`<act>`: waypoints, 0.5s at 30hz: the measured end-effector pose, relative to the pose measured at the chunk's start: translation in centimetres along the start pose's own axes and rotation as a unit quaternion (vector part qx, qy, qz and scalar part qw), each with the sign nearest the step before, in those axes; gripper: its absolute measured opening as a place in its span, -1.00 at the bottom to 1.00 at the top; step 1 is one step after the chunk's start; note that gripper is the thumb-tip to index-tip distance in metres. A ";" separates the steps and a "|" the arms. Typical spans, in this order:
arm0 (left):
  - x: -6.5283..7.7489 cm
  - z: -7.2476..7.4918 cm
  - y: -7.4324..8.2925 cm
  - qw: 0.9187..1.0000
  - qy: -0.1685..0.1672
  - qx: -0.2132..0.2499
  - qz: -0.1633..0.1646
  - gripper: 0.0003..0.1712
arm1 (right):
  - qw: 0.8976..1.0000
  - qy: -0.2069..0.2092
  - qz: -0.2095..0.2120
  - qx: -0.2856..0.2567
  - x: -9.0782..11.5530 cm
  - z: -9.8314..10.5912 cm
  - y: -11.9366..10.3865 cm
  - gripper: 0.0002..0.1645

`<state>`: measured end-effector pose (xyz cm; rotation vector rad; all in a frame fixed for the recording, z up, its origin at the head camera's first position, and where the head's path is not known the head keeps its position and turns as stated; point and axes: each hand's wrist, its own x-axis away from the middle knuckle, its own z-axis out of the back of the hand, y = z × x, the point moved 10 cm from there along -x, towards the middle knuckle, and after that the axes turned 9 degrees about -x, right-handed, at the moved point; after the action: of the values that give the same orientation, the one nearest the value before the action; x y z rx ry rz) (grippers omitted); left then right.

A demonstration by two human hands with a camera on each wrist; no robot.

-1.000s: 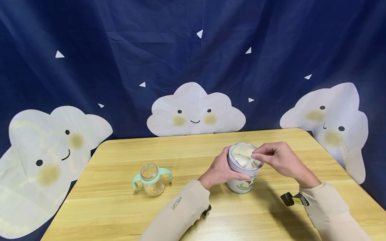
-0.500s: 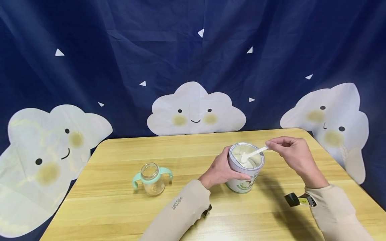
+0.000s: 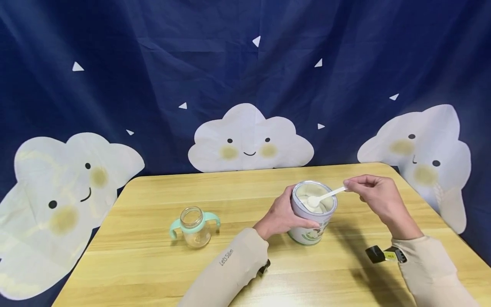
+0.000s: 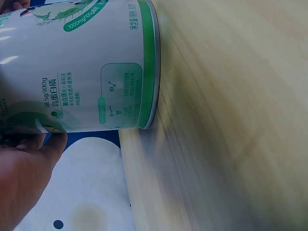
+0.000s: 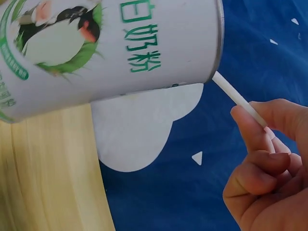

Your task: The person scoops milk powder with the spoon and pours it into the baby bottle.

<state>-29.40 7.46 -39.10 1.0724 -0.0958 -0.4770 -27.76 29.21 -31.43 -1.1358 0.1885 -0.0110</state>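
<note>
Currently looks like a scooping step. Left hand (image 3: 284, 216) wraps the white cylindrical metal-rimmed can with green print (image 3: 322, 221) from its eight-to-nine o'clock side, thumb across the front. Right hand (image 3: 377, 194) pinches the long white plastic-looking spoon (image 3: 333, 194), no gap at thumb and forefinger; handle runs from bowl toward two-to-three o'clock. Bowl sits inside the can's mouth by off-white powder (image 3: 324, 208); can't tell how full. Clear wide-mouthed bottle with mint-green handles (image 3: 197, 238): nine o'clock from can, well apart. Suggest: can braced, bowl level, slow lift clear of the rim.
</note>
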 end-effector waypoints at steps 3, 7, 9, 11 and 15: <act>0.0 0.1 0.0 1.000 -0.001 -0.006 0.002 0.20 | 1.000 -0.010 -0.024 -0.016 -0.1 0.0 0.6 -0.72; 0.0 0.2 0.1 1.000 0.001 -0.011 0.005 0.21 | 0.999 -0.019 -0.033 -0.015 -0.3 0.0 0.7 -0.74; 0.0 0.2 0.1 1.000 0.001 -0.013 0.006 0.21 | 0.999 -0.023 -0.032 -0.009 -0.3 -0.1 0.6 -0.73; 0.0 0.2 0.1 1.000 0.001 -0.012 0.008 0.22 | 0.999 -0.025 -0.026 0.001 -0.4 -0.1 0.5 -0.72; 0.0 0.1 0.0 1.000 0.003 -0.013 0.014 0.22 | 0.999 -0.029 -0.028 0.010 -0.4 0.0 0.7 -0.70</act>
<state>-29.42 7.40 -39.05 1.0468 -0.0982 -0.4493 -28.19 29.51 -31.96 -1.1204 0.1049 -0.0297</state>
